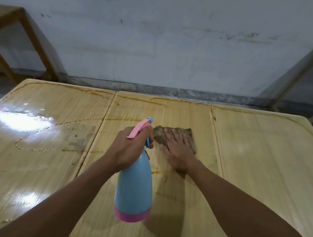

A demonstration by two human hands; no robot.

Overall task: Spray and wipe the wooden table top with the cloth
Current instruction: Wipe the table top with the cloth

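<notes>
The pale yellow wooden table top [252, 165] looks varnished and smooth, with visible grain; toward the left of the frame it is wet and glossy, throwing white glare. The crumpled brown cloth [177, 134] at centre looks matt and coarse. The light blue and pink plastic spray bottle [134, 189] has a smooth, faintly satin skin. The grey wall [159, 42] across the top is matt, scuffed plaster.

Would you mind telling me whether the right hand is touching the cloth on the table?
Touching. The head view shows the right hand lying flat on the brown cloth, fingers spread across it and pressing it onto the wooden table top.
</notes>
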